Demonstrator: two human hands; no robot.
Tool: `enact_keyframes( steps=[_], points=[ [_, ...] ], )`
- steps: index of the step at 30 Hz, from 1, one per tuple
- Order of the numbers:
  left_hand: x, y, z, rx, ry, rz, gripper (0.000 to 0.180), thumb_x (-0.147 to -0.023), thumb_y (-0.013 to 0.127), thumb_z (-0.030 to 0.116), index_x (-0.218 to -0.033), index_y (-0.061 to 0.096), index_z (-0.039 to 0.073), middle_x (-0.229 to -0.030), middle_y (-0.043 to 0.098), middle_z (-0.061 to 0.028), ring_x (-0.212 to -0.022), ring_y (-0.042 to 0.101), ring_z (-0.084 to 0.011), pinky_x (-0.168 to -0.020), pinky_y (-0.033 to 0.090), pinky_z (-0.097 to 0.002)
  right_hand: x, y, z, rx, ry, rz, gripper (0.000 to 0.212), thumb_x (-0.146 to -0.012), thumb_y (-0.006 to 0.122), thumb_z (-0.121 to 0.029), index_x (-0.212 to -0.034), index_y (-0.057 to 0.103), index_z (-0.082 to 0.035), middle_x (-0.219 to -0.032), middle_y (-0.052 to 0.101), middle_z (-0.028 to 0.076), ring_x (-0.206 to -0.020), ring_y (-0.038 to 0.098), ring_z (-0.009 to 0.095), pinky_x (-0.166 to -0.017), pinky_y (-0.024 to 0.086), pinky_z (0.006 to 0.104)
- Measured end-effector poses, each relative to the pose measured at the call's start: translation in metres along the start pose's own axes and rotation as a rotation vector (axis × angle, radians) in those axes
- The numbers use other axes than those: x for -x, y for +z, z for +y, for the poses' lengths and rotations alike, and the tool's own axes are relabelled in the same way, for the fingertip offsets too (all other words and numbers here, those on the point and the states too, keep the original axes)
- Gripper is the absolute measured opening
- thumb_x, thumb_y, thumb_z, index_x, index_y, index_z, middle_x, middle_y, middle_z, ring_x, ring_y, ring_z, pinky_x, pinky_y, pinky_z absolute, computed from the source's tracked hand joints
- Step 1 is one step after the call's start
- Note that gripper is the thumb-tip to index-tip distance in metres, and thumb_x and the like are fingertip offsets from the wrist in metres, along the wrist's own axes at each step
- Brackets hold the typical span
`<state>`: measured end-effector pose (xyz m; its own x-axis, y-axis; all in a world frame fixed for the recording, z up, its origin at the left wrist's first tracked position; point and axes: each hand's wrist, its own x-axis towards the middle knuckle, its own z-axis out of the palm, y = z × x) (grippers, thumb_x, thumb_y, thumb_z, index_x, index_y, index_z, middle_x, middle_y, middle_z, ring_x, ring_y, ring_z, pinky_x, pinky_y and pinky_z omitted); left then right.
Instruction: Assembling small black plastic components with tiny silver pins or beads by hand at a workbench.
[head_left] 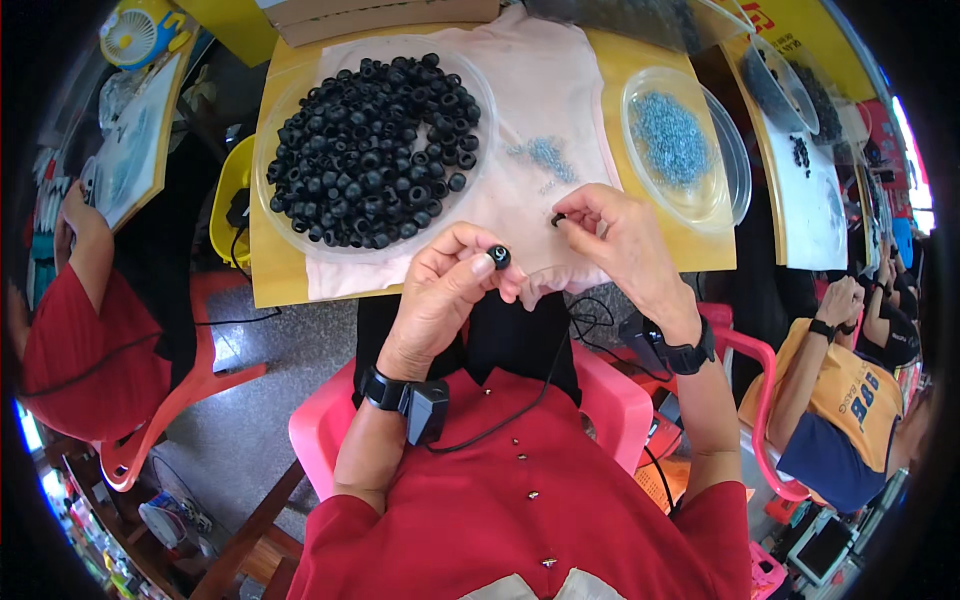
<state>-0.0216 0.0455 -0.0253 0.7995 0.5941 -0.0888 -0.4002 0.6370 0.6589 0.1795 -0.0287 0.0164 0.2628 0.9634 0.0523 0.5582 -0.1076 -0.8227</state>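
Observation:
My left hand (440,280) is closed in a pinch on a small round black cap (499,257), whose hollow end shows a light ring inside. To its right, over the pink cloth (520,90), my right hand (630,250) pinches a tiny dark piece (558,219) between thumb and fingertips; its kind is too small to make out. Beyond my left hand, a wide clear tray (278,232) holds a heap of black caps (365,150). A little pile of small clear-blue pieces (545,155) lies on the cloth beyond my right hand.
A clear round dish (705,205) of small blue pieces (672,140) stands at the table's right. A cardboard box (380,15) and a clear bin (650,20) line the back. A yellow tub (232,200) is off the left edge. People sit at tables on both sides.

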Motion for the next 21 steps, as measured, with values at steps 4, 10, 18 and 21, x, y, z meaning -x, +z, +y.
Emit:
enact_keyframes(
  steps=[4, 10, 18, 21],
  points=[
    [-0.001, -0.001, -0.001, -0.049, 0.022, 0.002, 0.017, -0.092, 0.056, 0.018, -0.100, 0.053, 0.004, -0.088, 0.061, -0.0130, -0.075, 0.057, -0.0186, -0.070, 0.048, -0.0303, 0.005, 0.001, 0.006, 0.040, -0.038, 0.039, 0.015, -0.077, 0.064, -0.003, -0.091, 0.064, 0.000, -0.075, 0.060, 0.010, -0.063, 0.059, 0.015, -0.059, 0.047, 0.0269],
    [-0.001, -0.002, -0.002, -0.003, 0.045, -0.023, 0.018, -0.091, 0.056, 0.015, -0.102, 0.055, 0.001, -0.094, 0.065, -0.0158, -0.080, 0.063, -0.0188, -0.077, 0.050, -0.0314, 0.009, 0.007, 0.006, 0.167, -0.120, 0.080, 0.015, -0.075, 0.065, -0.003, -0.089, 0.062, -0.001, -0.080, 0.059, 0.013, -0.071, 0.064, 0.028, -0.063, 0.051, 0.0337],
    [-0.001, -0.001, -0.001, -0.014, 0.040, -0.016, 0.017, -0.092, 0.055, 0.014, -0.103, 0.054, 0.001, -0.094, 0.065, -0.0169, -0.080, 0.064, -0.0195, -0.078, 0.051, -0.0312, 0.011, 0.008, 0.009, 0.102, -0.127, 0.089, 0.016, -0.074, 0.065, -0.003, -0.090, 0.062, 0.000, -0.081, 0.060, 0.013, -0.072, 0.064, 0.028, -0.060, 0.050, 0.0327],
    [-0.001, 0.002, -0.001, -0.047, 0.044, 0.015, 0.016, -0.092, 0.055, 0.012, -0.103, 0.055, 0.001, -0.103, 0.063, -0.0170, -0.087, 0.063, -0.0192, -0.080, 0.051, -0.0306, 0.011, 0.006, 0.011, 0.059, -0.128, 0.083, 0.017, -0.079, 0.064, -0.001, -0.094, 0.060, 0.002, -0.081, 0.060, 0.009, -0.068, 0.062, 0.015, -0.060, 0.050, 0.0252]
  ],
)
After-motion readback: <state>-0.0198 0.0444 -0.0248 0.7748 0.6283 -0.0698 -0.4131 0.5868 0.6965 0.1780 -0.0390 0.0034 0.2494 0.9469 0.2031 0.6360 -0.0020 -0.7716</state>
